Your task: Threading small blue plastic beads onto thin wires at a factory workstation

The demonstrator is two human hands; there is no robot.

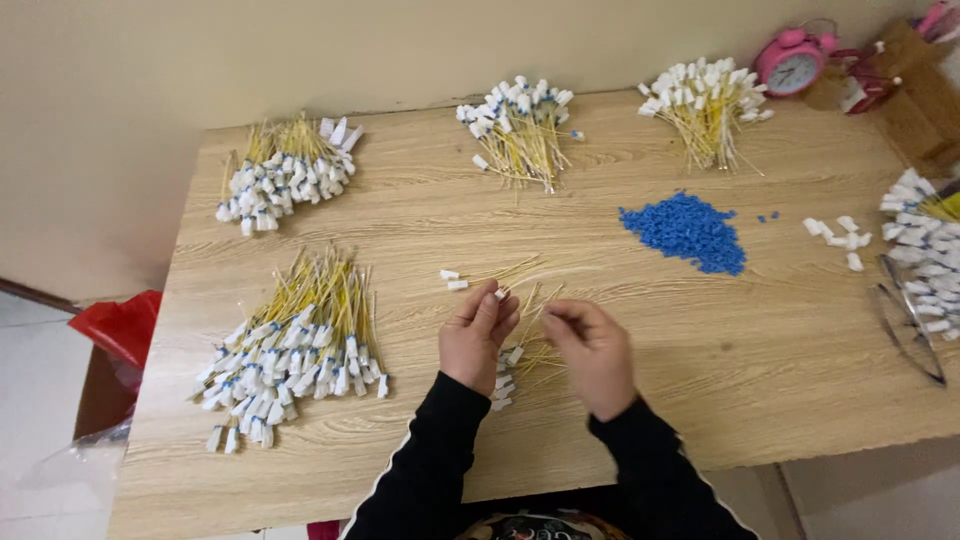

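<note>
A small white connector is pinched in the fingertips of the left hand, near the middle of the wooden table. A thin yellow wire is held by the closed right hand — just beside it, over a small pile of wires — with blue beads well apart.

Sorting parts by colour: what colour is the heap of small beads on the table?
Blue beads, clearest in the head view.

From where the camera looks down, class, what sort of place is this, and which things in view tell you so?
Probably a home workspace for small piecework. A plain wooden table holds sorted bundles of yellow wires with white connectors, a heap of blue beads and a pink alarm clock. Both hands, left hand and right hand, finger loose wires.
</note>
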